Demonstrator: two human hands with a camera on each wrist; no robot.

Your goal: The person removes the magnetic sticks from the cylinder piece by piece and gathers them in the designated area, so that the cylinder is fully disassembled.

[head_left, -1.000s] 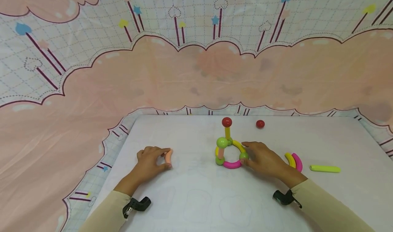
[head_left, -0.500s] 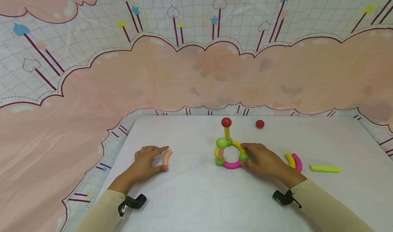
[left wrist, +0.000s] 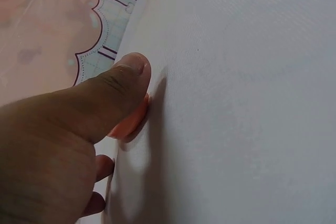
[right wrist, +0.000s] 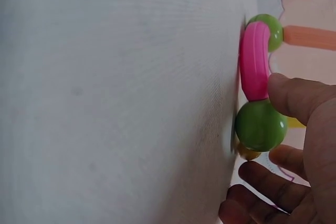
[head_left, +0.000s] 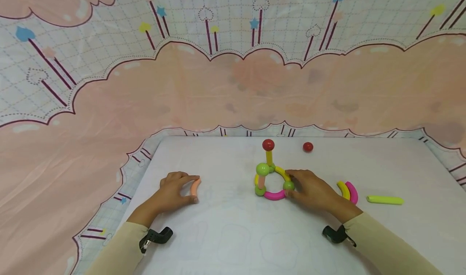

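Note:
My left hand (head_left: 174,192) is at the left of the white table, its index finger and thumb spanning the ends of a short curved peach stick (head_left: 195,187). In the left wrist view the thumb partly hides that peach stick (left wrist: 131,121). Around the near-right green ball (head_left: 289,185) of a toy ring, my right hand (head_left: 313,190) holds with thumb and index finger. The ring joins yellow and pink curved sticks (head_left: 274,195) with green balls. Two uprights rise from it, one yellow with a red ball (head_left: 268,144), one peach with a green ball (head_left: 263,169).
A loose red ball (head_left: 308,147) lies near the table's back edge. Right of the right hand are a curved yellow stick (head_left: 343,189), a curved pink stick (head_left: 352,192) and a straight lime stick (head_left: 385,200). A patterned cloth (head_left: 233,93) hangs behind the table (head_left: 225,226).
The left hand and the peach stick have shifted slightly left; its fingers spread off the stick a little, then came back onto its ends. The right hand and the ring stay in place.

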